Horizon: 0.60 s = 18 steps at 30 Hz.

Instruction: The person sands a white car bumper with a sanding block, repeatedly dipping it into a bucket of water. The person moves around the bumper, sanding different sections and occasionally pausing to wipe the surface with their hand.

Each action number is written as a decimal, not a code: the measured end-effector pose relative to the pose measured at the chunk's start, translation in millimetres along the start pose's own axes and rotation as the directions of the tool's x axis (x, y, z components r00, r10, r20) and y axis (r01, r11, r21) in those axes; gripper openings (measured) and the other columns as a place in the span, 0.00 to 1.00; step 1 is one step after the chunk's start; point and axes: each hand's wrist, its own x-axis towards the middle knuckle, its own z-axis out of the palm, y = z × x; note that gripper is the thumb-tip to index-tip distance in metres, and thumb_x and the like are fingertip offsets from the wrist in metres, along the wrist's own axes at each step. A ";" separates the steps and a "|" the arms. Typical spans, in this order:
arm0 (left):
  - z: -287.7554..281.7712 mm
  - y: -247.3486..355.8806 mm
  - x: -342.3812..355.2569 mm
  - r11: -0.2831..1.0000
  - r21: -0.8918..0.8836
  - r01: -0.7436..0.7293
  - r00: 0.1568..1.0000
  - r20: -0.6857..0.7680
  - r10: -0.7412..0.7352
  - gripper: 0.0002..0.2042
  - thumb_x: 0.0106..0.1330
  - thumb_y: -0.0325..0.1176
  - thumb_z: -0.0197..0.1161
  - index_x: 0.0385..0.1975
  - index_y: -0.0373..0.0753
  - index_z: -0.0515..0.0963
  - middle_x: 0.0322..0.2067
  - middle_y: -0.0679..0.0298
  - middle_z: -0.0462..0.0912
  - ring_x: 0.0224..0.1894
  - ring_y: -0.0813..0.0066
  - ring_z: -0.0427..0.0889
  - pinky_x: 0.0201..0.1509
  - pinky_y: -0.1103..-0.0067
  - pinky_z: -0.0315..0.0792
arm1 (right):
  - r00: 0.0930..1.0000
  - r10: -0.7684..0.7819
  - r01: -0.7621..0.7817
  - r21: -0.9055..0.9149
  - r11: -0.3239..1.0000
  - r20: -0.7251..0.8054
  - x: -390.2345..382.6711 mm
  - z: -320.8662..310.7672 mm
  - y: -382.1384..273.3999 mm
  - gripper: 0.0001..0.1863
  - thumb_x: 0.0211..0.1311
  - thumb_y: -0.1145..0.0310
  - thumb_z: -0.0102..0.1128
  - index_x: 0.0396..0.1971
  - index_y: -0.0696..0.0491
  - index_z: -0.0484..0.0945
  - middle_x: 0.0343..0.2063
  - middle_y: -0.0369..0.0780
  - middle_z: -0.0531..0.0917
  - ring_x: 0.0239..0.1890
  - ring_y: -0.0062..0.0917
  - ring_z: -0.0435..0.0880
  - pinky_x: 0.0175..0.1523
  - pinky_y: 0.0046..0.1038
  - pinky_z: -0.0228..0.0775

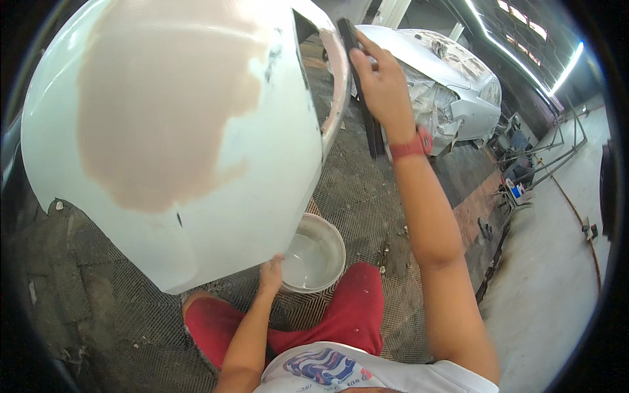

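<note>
A white fabric shirt point(419, 374) spans the lower edge, above red trousers point(357, 304) with a dusty, matte look. The left hand point(270, 272) is at the lower edge of a broad, curved white panel point(255, 216); its fingers are partly hidden, so I cannot tell whether they grip. Beside that hand, partly under the panel, a round pale bucket point(342, 255) holds cloudy liquid. The panel fills the upper left, smooth and slightly glossy, with a matte tan patch point(157, 98) of irregular outline and small dark scuffs. At its upper right, near a curved, open rim, the right hand point(383, 82) grasps a long, narrow dark bar point(368, 118); a red band point(413, 145) circles that wrist. The floor point(354, 177) is ridged and gritty. Farther off stands a silver car point(475, 111), partly draped in crinkled sheeting point(429, 98), with a stained pale wall point(550, 236) to the right. The shirt carries a wavy blue-and-red print point(319, 365) with lettering; a small blue-and-white container point(515, 188) by the wall has markings too small to make out.
</note>
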 end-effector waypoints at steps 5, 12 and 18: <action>-10.8 0.2 9.7 1.000 0.010 0.012 0.999 -0.037 -0.012 0.34 0.87 0.64 0.53 0.49 0.32 0.88 0.50 0.52 0.92 0.59 0.56 0.87 0.70 0.62 0.73 | 0.981 -0.103 0.102 -0.018 0.995 -0.162 -99.1 25.7 -30.8 0.27 0.79 0.64 0.68 0.74 0.53 0.81 0.59 0.56 0.82 0.61 0.51 0.83 0.66 0.45 0.76; -8.7 -5.7 2.4 0.999 0.042 0.009 1.000 -0.006 -0.009 0.32 0.87 0.59 0.55 0.50 0.30 0.88 0.53 0.44 0.91 0.61 0.50 0.87 0.70 0.61 0.74 | 0.973 -0.209 0.184 -0.224 0.957 -0.094 -71.4 2.1 -26.8 0.31 0.73 0.68 0.73 0.76 0.47 0.81 0.66 0.56 0.77 0.64 0.53 0.81 0.68 0.49 0.76; -13.1 8.9 3.8 0.998 0.017 0.054 0.999 -0.005 -0.054 0.31 0.87 0.56 0.56 0.53 0.28 0.89 0.56 0.38 0.90 0.64 0.43 0.87 0.70 0.60 0.74 | 0.947 -0.321 0.309 -0.331 0.891 0.020 -122.9 2.2 -40.4 0.34 0.72 0.67 0.74 0.77 0.44 0.79 0.64 0.57 0.77 0.68 0.55 0.77 0.70 0.50 0.77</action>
